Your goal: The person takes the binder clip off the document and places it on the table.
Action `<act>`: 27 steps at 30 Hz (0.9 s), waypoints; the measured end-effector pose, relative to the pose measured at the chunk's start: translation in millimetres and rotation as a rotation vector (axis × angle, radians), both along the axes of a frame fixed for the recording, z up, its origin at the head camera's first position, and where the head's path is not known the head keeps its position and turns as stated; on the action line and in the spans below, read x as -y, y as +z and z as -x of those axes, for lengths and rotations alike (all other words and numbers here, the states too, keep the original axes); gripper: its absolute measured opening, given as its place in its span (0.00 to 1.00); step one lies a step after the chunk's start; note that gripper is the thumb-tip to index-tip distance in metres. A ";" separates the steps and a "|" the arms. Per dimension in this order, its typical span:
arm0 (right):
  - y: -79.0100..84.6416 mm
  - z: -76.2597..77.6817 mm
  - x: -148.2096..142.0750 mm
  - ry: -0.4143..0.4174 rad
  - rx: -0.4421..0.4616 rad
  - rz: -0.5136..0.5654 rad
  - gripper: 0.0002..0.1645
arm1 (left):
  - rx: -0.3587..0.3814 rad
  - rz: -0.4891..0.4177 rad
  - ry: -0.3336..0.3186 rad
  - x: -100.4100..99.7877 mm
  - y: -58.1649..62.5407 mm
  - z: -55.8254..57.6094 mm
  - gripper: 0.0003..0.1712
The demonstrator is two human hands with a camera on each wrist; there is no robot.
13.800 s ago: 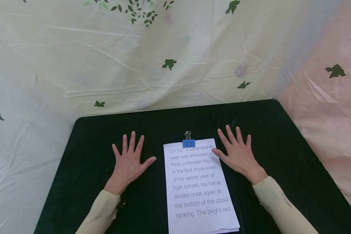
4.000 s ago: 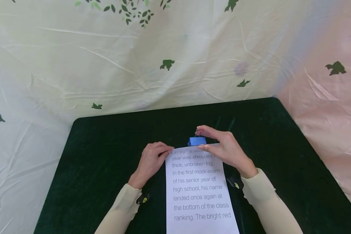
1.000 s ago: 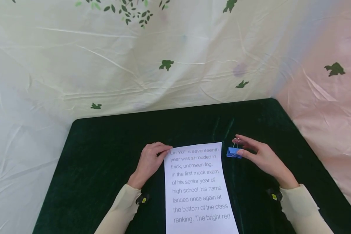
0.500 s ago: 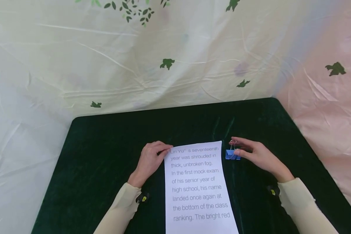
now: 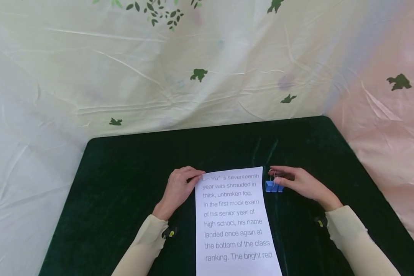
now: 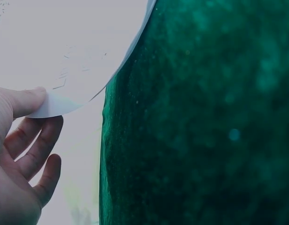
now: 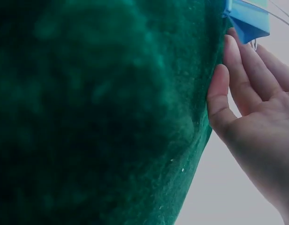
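Note:
My left hand (image 5: 177,188) pinches the top left corner of the printed paper stack (image 5: 232,218). The left wrist view shows the thumb on top of the paper (image 6: 64,37) and the fingers beneath, the corner bent a little. Just right of the stack's top right corner, my right hand (image 5: 307,186) holds a blue binder clip (image 5: 272,187) by its wire handles, apart from the paper. The clip (image 7: 247,21) is only partly visible at the top right of the right wrist view, where the thumb's grip is unclear. Whether the clip touches the cloth cannot be told.
A dark green velvety cloth (image 5: 131,165) covers the table under paper and hands. Behind the table hangs a pale curtain (image 5: 141,84) with green leaf and bird prints. A pinkish curtain part (image 5: 383,134) hangs at the right.
Earlier the clip sat on the stack's top edge; my right hand has taken it off and carried it right. Over the last second it moved slightly down and left. My left hand stays put.

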State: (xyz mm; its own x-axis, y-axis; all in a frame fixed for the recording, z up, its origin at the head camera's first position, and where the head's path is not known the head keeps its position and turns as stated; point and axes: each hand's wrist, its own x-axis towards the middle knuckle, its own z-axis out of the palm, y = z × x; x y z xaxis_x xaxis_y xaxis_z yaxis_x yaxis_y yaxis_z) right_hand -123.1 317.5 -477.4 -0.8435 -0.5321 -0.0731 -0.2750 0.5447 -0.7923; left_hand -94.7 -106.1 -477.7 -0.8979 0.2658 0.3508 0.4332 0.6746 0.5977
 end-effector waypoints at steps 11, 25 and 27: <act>-3.2 9.3 1.3 0.018 -0.001 -0.096 0.31 | 0.028 -0.008 0.009 -1.2 -2.0 -0.3 0.11; 0.5 -3.9 -2.2 -0.065 -0.052 -0.123 0.37 | 0.075 0.012 0.031 -2.9 -1.4 -0.2 0.11; 2.7 -7.6 -3.7 -0.083 -0.058 -0.128 0.36 | 0.082 0.021 0.035 -3.0 -1.8 0.1 0.11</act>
State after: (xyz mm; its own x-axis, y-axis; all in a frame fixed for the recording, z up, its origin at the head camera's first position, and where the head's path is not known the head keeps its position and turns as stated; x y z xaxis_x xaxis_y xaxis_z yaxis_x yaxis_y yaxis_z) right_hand -115.5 321.2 -474.7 -0.8889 -0.4501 -0.0859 -0.2682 0.6631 -0.6988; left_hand -94.7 -103.1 -479.6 -0.9323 0.2404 0.2702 0.3593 0.7013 0.6157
